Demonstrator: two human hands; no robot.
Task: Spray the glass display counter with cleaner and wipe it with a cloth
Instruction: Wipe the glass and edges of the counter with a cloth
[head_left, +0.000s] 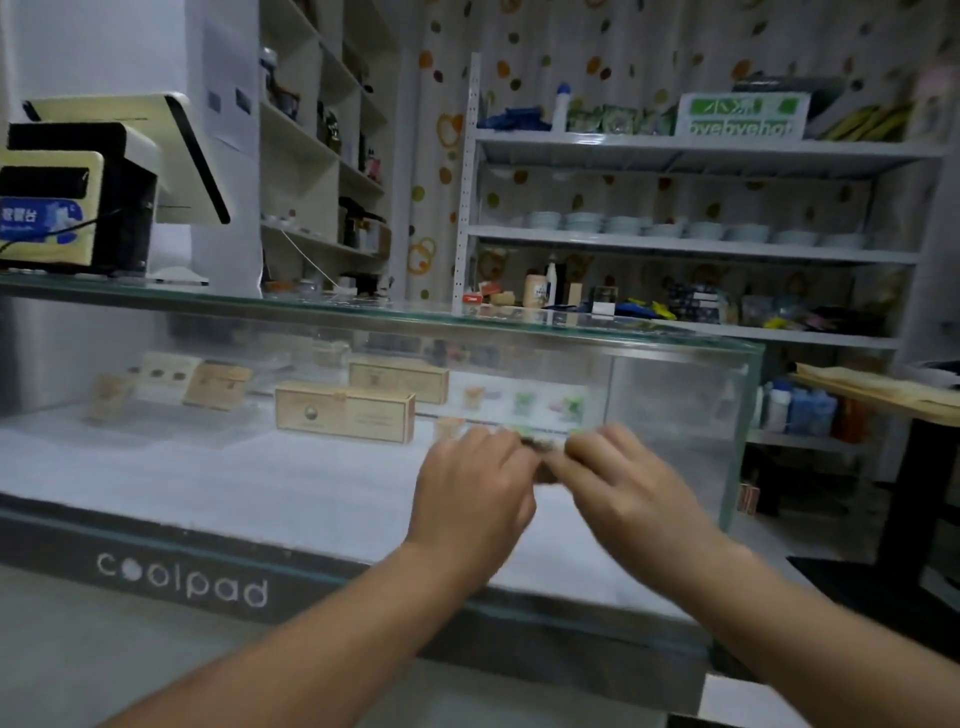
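- While the hands meet low in front of it, the glass display counter (670, 405) fills the view. Its long axis runs left to right, from the far left end under the till to the glass corner at the right.
- Its top pane lies above and beyond the hands, and its front pane stands just behind them. Most of the glass stretches away to the left of the hands, with only a short part to their right.
- Behind the counter stands a metal shelf rack (691, 244) with bowls and packets, well apart from the hands.
- On the top pane at the far left sits a cash register terminal (130, 171).
- Inside the case lie wooden boxes (345, 418), up and to the left of the hands.
- The left hand (470, 493) and right hand (628, 483) are brought together at the fingertips, backs toward the camera. The right hand is nearer the corner, and the left is nearer the long run of glass.
- Between the fingertips shows a small dark thing (545, 470), too blurred to name. I cannot tell which hand pinches it.
- No spray bottle or cloth can be made out, so spraying looks not yet begun. Reaching the top pane would mean lifting up and forward.
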